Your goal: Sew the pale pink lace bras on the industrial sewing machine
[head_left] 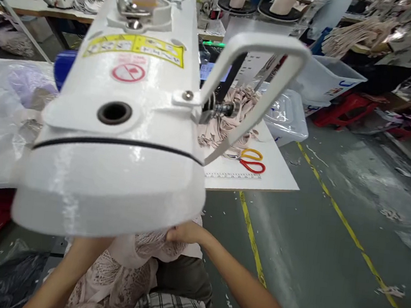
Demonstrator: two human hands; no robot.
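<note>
Head view: lace [113, 273] in right fingers [177, 231], contents of nearer bin [292, 129] unclear.

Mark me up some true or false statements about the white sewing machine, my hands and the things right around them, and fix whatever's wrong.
1. The right hand is on the pale pink lace fabric. True.
2. The metal scissors with one yellow and one red handle loop lie on the grey floor. False: the scissors lie on the white tabletop.
3. The fingers beyond the bare left forearm show clearly. False: the white sewing machine head hides them.
4. A yellow rectangular label sits above a red-ringed prohibition mark. True.
5. The tape lines on the floor are blue. False: they are yellow.
</note>
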